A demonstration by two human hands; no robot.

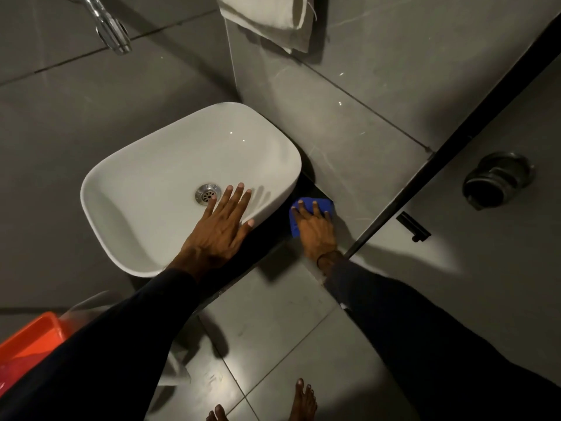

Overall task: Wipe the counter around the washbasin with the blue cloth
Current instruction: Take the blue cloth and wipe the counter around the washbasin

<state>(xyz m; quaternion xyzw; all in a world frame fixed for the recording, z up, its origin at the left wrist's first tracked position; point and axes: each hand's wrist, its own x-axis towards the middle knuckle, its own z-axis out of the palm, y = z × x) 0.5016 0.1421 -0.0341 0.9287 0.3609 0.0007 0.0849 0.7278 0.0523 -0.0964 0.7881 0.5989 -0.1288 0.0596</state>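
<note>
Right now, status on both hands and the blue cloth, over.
Left hand flat on washbasin rim, fingers straight. Right hand pressing blue cloth onto counter, right of washbasin. Wall tight beside cloth.

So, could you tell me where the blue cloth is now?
Head view: the blue cloth lies on the dark counter right of the white ceramic washbasin, pressed flat under the right hand.

Blue cloth (294, 224) largely covered by right hand (315, 229). Dark counter (268, 238) mostly hidden beneath washbasin (151, 183), rest in shadow. Tap (112, 28) and towel (273, 16) cut off at far edge, orange tub (27, 344) at left, toes (303, 402) at near edge.
</note>
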